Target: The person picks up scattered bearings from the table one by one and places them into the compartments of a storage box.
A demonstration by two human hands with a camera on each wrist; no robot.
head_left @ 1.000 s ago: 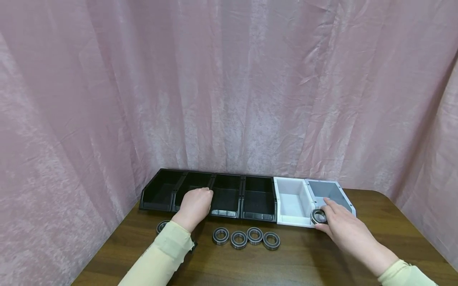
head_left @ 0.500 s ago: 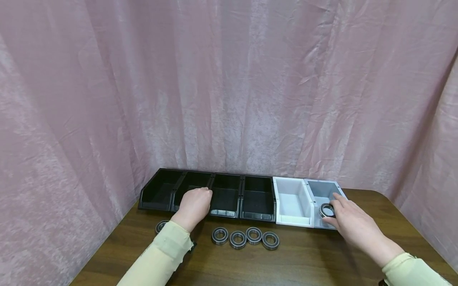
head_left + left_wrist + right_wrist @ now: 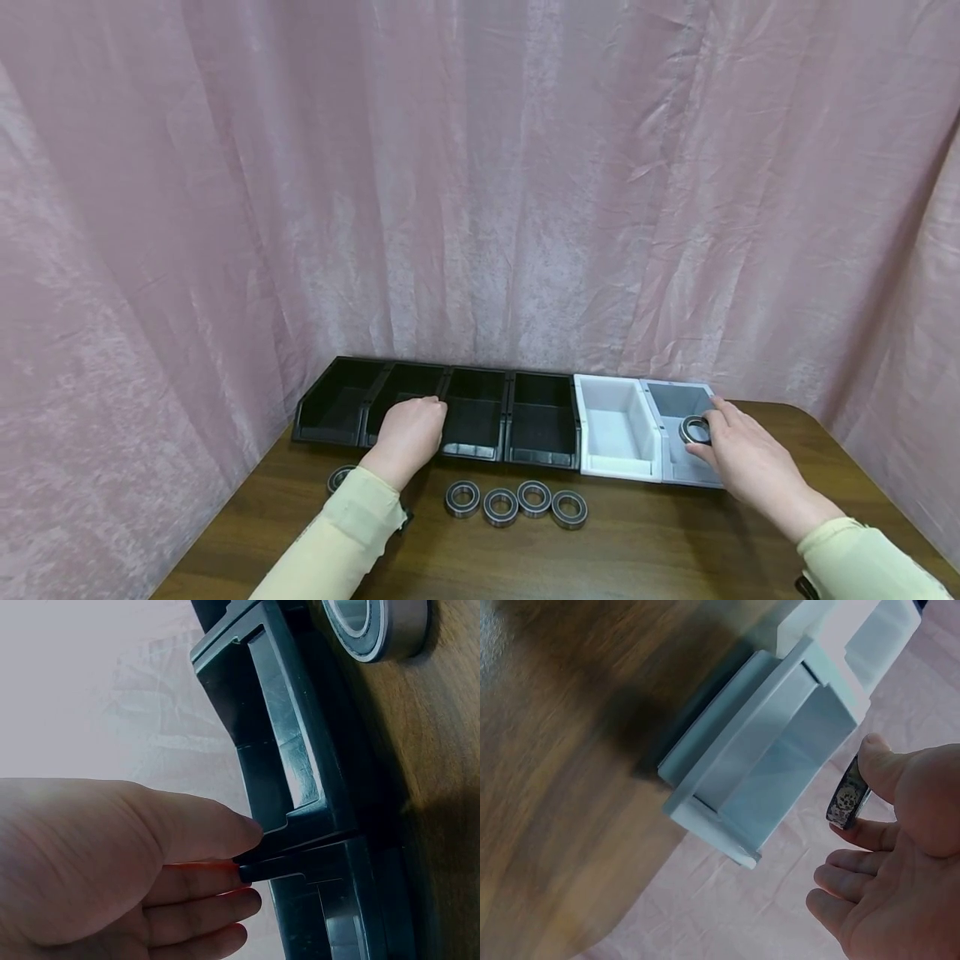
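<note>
My right hand (image 3: 753, 462) pinches a ball bearing (image 3: 694, 430) between thumb and fingers over the grey bin (image 3: 693, 475). In the right wrist view the bearing (image 3: 847, 799) is seen edge-on, with the other fingers loosely bent below it. My left hand (image 3: 408, 433) is at the row of black bins; the left wrist view has its thumb and index finger pinching the rim of a black bin (image 3: 300, 750) where two bins meet. Several bearings (image 3: 501, 506) lie flat on the table in front of the bins, and another bearing (image 3: 339, 477) is partly hidden by the left sleeve.
Several black bins (image 3: 542, 457) stand side by side on the wooden table (image 3: 600, 558), then a white bin (image 3: 621, 467) and the grey one at the right end. A pink curtain (image 3: 480, 208) hangs behind the bins and along both sides.
My right hand has carried the bearing rightward and slightly farther back, from the front edge between the white and grey bins to over the grey bin. The left hand stays put.
</note>
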